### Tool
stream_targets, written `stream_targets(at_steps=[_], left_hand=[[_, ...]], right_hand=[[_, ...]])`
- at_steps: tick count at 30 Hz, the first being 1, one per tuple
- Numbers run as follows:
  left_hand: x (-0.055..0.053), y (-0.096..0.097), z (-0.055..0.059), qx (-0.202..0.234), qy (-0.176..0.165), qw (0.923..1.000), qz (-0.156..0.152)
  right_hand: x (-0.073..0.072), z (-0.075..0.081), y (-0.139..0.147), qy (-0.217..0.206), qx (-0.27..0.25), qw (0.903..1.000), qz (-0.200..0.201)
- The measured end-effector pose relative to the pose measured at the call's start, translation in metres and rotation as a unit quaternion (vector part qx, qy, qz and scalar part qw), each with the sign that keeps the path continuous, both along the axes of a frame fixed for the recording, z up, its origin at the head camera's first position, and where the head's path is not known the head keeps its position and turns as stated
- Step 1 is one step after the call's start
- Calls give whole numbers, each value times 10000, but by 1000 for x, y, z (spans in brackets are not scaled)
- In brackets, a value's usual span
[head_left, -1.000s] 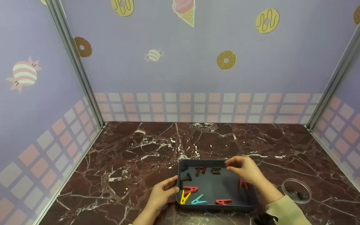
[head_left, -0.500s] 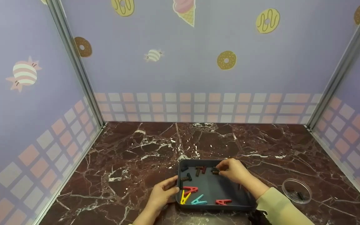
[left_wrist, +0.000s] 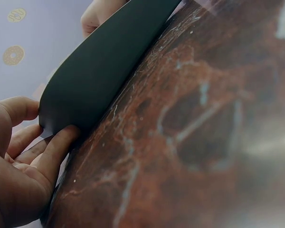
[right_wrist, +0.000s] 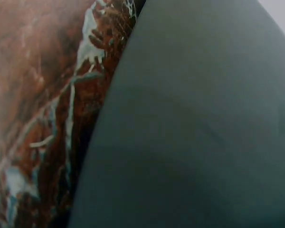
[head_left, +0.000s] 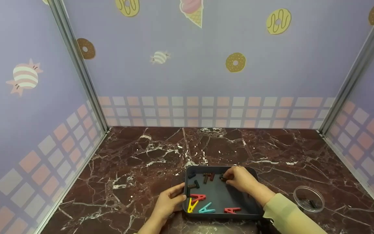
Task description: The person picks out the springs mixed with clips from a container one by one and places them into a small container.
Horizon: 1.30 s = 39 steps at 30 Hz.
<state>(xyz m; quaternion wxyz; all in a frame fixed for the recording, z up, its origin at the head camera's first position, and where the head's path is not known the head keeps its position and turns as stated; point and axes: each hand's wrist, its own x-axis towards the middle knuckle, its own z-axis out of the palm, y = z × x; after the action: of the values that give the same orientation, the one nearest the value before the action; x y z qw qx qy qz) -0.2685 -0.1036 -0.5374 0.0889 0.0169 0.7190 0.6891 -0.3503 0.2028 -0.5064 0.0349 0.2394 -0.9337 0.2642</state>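
Observation:
In the head view a dark grey tray [head_left: 218, 196] stands on the marbled table. My left hand [head_left: 167, 201] rests against its left side, thumb at the rim; in the left wrist view the fingers of the left hand [left_wrist: 28, 156] lie along the tray's corner. My right hand [head_left: 242, 178] reaches in at the back right, thumb and forefinger closed round a small dark ridged piece [head_left: 222, 177], mostly hidden. Brown and black ridged pieces [head_left: 192, 186] lie at the left and back. Along the front are two red clothespins [head_left: 231, 210], a yellow clothespin [head_left: 192, 205] and a blue clothespin [head_left: 207, 208].
A clear round dish [head_left: 309, 199] with small dark pieces stands right of the tray on the table [head_left: 135, 182]. Patterned panels [head_left: 206, 78] enclose the back and sides. A grey surface [right_wrist: 180, 118] fills most of the right wrist view.
My right hand has moved left from the tray's back right corner to the dark ridged pieces and closed its fingertips there. The left hand and the tray have stayed put.

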Motion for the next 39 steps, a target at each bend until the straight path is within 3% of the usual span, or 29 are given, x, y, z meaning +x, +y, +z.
stream_targets(at_steps=[3,17,22,28,39], left_hand=[[-1,0,0,-192,95,9998,32],[-2,2,-1,-140,107,9997,189],[-1,2,-2,-161,154,9996,184],[-1,1,-3,-54,102,9999,99],[0,1,-1,284,-69,9996,-19]], right_hand=[[0,-2,-1,64,100,9999,22],[1,-3,3,-86,314,9994,-84],[2,-4,10,-31,292,9996,49],[8,2,19,-34,-18,9998,170],[25,18,34,-743,-717,9947,37]])
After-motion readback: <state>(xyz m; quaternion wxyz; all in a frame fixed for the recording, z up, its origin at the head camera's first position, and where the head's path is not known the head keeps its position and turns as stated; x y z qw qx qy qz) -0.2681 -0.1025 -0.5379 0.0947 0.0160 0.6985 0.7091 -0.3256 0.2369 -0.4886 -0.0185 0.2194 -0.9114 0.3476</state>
